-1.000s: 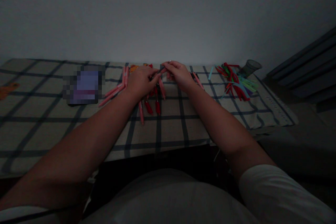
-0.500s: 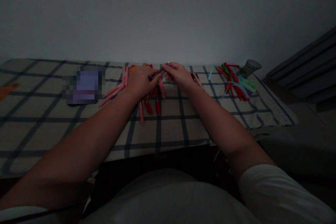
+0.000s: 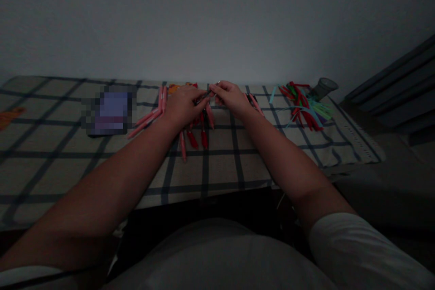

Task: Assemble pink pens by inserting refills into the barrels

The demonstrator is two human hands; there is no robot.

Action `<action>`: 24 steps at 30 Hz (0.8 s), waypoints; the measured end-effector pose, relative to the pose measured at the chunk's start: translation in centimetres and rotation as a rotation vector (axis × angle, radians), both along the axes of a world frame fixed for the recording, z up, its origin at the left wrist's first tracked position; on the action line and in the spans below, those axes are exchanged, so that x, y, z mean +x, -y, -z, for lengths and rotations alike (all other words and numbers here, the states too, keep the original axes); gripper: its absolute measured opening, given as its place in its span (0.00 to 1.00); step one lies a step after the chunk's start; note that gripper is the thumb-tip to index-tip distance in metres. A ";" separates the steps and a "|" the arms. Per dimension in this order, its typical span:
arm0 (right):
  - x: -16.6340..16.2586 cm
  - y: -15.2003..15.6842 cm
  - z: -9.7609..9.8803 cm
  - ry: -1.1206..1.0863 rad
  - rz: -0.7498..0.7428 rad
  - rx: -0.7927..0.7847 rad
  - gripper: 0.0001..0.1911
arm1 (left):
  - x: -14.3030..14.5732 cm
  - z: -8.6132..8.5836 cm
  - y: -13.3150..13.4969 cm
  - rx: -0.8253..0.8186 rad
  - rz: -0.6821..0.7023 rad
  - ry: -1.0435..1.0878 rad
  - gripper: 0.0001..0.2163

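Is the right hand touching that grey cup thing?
No, the right hand is close to the left hand, well apart from the grey cup thing beside the coloured strips.

Likely a home (dimly lit), checked tablecloth (image 3: 220, 163), plain wall (image 3: 217, 18)

We look through single head-worn camera, facing forward and down. Our pale grey fabric shirt (image 3: 220, 258) close below; cream-and-blue checked cloth-covered table (image 3: 220, 167) farther ahead; plain grey wall (image 3: 217, 18) behind, filling top.
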State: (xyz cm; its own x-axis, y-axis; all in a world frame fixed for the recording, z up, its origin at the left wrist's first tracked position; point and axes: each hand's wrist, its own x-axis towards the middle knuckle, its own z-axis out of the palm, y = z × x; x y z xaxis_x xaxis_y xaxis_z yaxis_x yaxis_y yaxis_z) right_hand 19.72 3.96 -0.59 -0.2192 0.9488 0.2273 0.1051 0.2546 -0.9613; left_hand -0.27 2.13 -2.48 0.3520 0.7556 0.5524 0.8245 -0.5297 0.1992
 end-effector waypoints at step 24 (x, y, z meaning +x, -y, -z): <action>0.2 -1.6 1.5 -0.076 -0.077 0.050 0.27 | 0.2 -0.8 0.9 -0.061 -0.060 0.024 0.20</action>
State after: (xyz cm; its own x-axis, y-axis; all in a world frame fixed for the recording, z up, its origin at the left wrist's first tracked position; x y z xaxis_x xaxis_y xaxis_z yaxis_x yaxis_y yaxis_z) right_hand 19.93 5.53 -2.06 -0.2717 0.9168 0.2925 0.0107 0.3068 -0.9517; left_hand -0.11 1.23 -1.63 0.2926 0.8072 0.5126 0.8489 -0.4661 0.2494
